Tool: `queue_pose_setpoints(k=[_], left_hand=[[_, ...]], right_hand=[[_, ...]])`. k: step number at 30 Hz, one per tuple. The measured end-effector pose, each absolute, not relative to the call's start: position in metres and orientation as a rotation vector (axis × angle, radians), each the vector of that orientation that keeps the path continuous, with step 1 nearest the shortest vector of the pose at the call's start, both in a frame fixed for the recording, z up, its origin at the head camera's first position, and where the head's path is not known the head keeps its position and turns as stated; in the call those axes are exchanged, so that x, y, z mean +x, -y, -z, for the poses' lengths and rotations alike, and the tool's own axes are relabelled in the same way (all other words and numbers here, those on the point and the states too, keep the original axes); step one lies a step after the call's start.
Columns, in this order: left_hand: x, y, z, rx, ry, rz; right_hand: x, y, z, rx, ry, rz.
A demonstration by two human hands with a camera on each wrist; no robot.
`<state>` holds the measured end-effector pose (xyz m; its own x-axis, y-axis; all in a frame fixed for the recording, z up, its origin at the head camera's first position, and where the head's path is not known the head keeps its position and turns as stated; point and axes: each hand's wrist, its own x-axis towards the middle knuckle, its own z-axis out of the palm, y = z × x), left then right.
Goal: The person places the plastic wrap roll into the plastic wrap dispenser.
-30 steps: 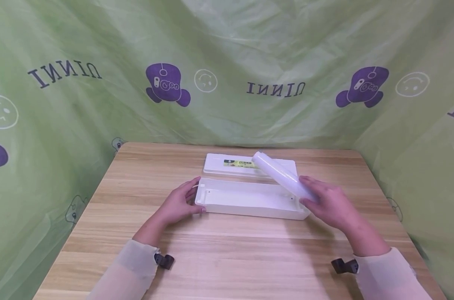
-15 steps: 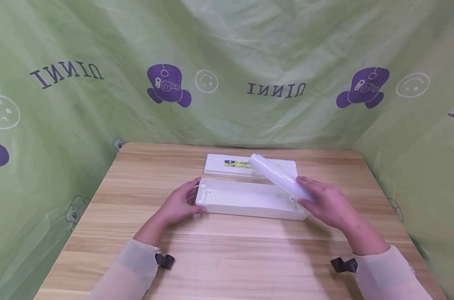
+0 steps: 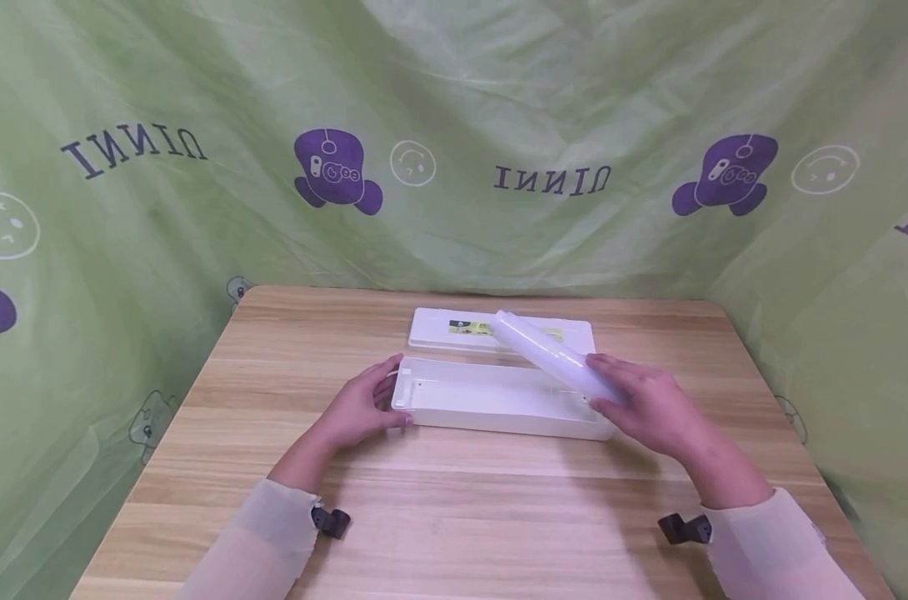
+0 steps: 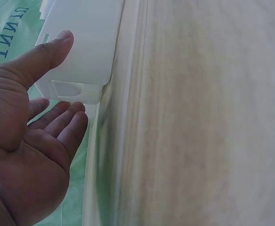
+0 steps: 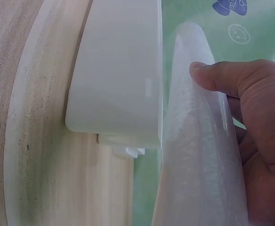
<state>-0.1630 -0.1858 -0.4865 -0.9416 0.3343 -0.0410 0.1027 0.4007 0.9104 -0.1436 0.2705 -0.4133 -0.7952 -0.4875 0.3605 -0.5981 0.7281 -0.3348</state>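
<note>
The right hand point(image 3: 652, 408), half curled, holds the near end of a glossy, translucent white film roll point(image 3: 550, 353), slanting above an open white plastic box point(image 3: 499, 422) the left hand point(image 3: 360, 408) loosely grips; probably stiff, slippery, steadier held mid-length.

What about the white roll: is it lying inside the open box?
No, the right hand holds the roll slanted above the box.

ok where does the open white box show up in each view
Head: open white box just below centre, between left hand and right hand.
Left wrist: box at upper left, partly behind the left hand.
Right wrist: box at top, left of the plastic roll.
Shared landmark: green curtain in all three.
</note>
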Motion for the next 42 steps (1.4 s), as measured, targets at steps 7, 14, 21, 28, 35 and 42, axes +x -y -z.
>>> queue_pose_setpoints(k=[7,14,21,28,35,42], left_hand=[[-0.162,0.186,0.486,0.379,-2.443,-1.559],[-0.161,0.186,0.486,0.371,-2.449,-1.555],[-0.161,0.185,0.485,0.368,-2.445,-1.554],[-0.161,0.186,0.487,0.37,-2.442,-1.564],[-0.162,0.187,0.487,0.38,-2.447,-1.561],[-0.161,0.187,0.486,0.379,-2.444,-1.561]], right_hand=[[-0.144,-0.267,0.414,0.862,2.707,-0.66],[-0.145,-0.263,0.413,0.887,2.708,-0.655],[-0.144,-0.259,0.412,0.893,2.733,-0.659],[-0.146,-0.254,0.413,0.939,2.696,-0.663],[-0.147,-0.249,0.412,0.988,2.672,-0.67],[-0.147,-0.246,0.411,1.013,2.675,-0.667]])
